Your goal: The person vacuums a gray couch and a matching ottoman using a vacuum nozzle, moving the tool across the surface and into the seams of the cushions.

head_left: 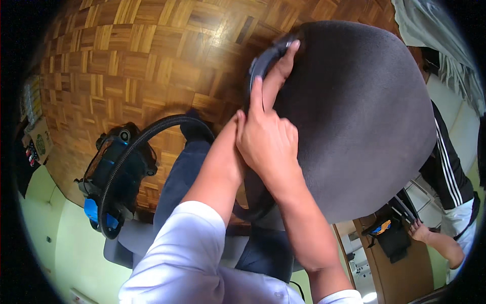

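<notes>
Glossy wood parquet floor (pixel 126 61) fills the far side. Pale green wall (pixel 61 243) at near left, a wooden table (pixel 400 273) at near right.

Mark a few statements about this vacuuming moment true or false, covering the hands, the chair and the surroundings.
1. The person's right hand presses a black vacuum nozzle against the dark grey fabric chair cushion. True.
2. The floor is grey carpet. False: it is wooden parquet floor.
3. A black ribbed hose runs from the black and blue canister vacuum cleaner toward the hands. True.
4. The person's left hand hangs free, away from the right one. False: it lies against the right hand at the cushion's edge.
5. Nobody else is in view. False: another person in a black jacket with white stripes stands at the right, a hand by a black bag.
</notes>
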Tool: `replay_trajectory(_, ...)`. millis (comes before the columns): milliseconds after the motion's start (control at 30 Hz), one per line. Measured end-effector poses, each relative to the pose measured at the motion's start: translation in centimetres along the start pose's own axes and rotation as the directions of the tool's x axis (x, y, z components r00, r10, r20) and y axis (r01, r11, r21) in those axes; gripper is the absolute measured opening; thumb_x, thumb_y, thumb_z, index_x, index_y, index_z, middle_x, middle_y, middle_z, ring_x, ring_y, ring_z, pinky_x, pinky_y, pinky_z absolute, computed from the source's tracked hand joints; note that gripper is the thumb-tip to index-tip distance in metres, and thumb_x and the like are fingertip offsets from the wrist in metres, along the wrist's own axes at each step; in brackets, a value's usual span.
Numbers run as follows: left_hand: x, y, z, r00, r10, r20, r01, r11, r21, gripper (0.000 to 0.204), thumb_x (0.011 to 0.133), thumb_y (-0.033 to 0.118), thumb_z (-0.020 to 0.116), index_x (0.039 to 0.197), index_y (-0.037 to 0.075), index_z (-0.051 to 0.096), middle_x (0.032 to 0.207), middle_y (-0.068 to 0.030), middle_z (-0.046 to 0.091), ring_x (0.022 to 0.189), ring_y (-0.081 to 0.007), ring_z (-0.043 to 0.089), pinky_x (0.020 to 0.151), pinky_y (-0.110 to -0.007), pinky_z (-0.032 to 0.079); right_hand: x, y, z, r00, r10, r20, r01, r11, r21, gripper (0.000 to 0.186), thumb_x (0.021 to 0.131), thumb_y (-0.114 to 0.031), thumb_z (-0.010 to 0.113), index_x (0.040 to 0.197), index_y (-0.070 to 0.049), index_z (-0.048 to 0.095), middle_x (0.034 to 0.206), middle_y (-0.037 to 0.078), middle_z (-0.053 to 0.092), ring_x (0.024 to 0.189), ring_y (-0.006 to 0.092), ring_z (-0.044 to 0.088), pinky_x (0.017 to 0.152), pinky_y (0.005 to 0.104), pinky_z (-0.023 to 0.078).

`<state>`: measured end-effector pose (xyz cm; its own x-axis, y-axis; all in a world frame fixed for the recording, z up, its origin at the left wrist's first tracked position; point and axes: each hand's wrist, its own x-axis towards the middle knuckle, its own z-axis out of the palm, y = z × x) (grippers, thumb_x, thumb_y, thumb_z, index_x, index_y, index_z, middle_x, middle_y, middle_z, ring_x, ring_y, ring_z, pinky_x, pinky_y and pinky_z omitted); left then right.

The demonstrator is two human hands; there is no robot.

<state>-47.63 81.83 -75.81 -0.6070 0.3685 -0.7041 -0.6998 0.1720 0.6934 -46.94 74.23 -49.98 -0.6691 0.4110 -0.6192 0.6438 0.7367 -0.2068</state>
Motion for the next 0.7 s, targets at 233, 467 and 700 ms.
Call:
replay_trajectory(233, -23.9, -4.3, -9.7, 0.989, -0.062, -0.133, 0.083, 0.984, 0.158, 0.054, 0.098, 0.032, 0.064, 0.141, 0.003, 0.048, 0.128, -0.0123, 0.062, 0.12, -0.0236, 0.056, 0.106, -0.035, 0.041, -15.7, 0.2, 2.2, 0.933, -0.043, 0.358, -0.067, 0.955, 0.288, 0.074, 0.093, -0.033, 0.058, 0.151, 0.005, 0.03, 0.072, 0.029, 0.067, 0.061, 0.0438, 0.068, 0.06, 0.055, 0.056)
replay_trajectory(467, -29.2, 12.4, -2.8, 0.895, 0.434, 0.104, -0.443, 0.841, 0.31, 0.081, 0.081, 0.021, 0.085, 0.145, 0.005, 0.038, 0.131, -0.0173, 0.059, 0.122, -0.0279, 0.057, 0.106, -0.04, 0.045, -29.8, 3.8, -8.8, 0.997, 0.047, 0.059, -0.074, 0.751, 0.656, 0.09, 0.086, -0.031, 0.071, 0.156, -0.002, 0.022, 0.097, 0.031, 0.069, 0.076, 0.042, 0.071, 0.066, 0.0477, 0.058)
replay_trajectory(700, -19.0, 24.0, 14.0, 0.588, 0.612, 0.529, -0.75, 0.169, 0.639, 0.082, 0.079, 0.064, 0.073, 0.143, 0.021, 0.046, 0.146, -0.018, 0.05, 0.147, -0.0428, 0.029, 0.116, -0.07, 0.009, -19.8, 10.6, -13.9, 0.828, 0.403, -0.39, 0.176, 0.474, 0.863, 0.08, 0.086, -0.005, 0.064, 0.155, -0.004, 0.023, 0.108, 0.029, 0.068, 0.093, 0.0411, 0.072, 0.077, 0.0445, 0.06)
